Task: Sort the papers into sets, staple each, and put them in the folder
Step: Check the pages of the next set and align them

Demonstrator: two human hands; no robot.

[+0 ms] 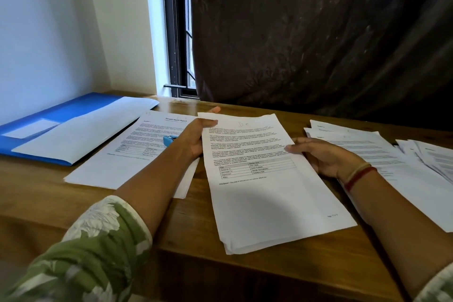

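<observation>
Wooden desk (171, 228), left hand (193, 140) and right hand (323, 157), fingers (208, 121) clamped on paper stack (264, 198), likely stapler (169, 140)

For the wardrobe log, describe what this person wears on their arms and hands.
The left sleeve is green with a white floral print and a pale cuff, ending near the elbow; the left hand is bare. At the right hand, the wrist carries a red band beside a cream band. The right sleeve shows the same print.
</observation>
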